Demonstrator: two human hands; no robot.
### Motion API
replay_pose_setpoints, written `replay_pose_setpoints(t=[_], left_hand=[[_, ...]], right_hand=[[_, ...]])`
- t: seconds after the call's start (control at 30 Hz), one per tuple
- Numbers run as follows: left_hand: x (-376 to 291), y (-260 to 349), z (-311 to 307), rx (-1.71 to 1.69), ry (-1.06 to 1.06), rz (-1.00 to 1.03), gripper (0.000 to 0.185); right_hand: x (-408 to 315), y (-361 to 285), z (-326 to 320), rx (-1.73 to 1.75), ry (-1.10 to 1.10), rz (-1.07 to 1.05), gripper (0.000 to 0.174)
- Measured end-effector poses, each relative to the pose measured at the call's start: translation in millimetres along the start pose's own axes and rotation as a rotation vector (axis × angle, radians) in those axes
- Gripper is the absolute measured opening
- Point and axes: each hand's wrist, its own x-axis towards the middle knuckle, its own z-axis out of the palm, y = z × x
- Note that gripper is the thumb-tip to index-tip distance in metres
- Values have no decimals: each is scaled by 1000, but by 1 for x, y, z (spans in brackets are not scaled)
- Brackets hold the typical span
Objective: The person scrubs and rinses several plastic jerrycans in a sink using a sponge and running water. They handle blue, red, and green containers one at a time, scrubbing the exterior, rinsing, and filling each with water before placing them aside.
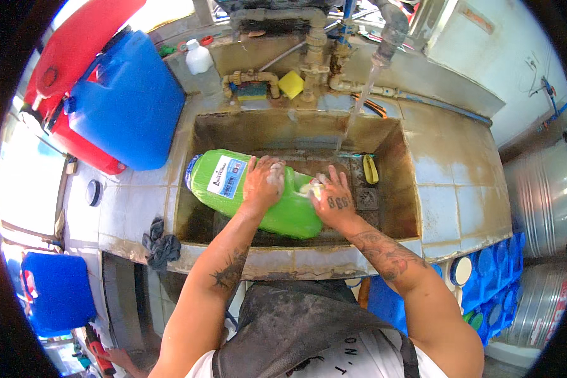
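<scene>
A green plastic jug (283, 215) with a paper label and a blue cap lies on its side across the tiled sink (397, 203). My left hand (264, 182) holds it from above, beside the label, with suds on the fingers. At the jug's right end, my right hand (333, 198) presses a soapy, pale yellow piece, apparently a sponge (315, 190), against the plastic. The hand covers most of that piece. Water (363, 99) runs from the pipe spout (386, 52) into the back of the sink.
Blue (127, 101) and red (87, 146) jerrycans crowd the left counter, near a black rag (158, 243). Sponges (291, 84) sit by the back pipes. A yellow looped object (370, 169) lies in the sink. Another person's hand (118, 356) shows at lower left. Metal drums (543, 189) stand right.
</scene>
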Motion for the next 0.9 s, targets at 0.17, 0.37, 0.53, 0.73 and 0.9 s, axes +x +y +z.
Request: replay_pose_setpoints(t=[0.17,0.37,0.53,0.73,0.9], left_hand=[[-11,-3,-13,15,26,-69,34],[-16,1,-11,15,20,-99,33],[-17,7,-21,21,57,-125,30],[-23,10,-17,44,94,-137,28],[-9,28,-12,119,-69,-127,33]], right_hand=[[-6,83,6,435,-37,361,39],[58,59,66,1158,-419,533,42],[71,42,51,1060,-537,393,45],[-32,-6,55,1113,249,779,45],[-45,75,2,1693,199,1444,46]])
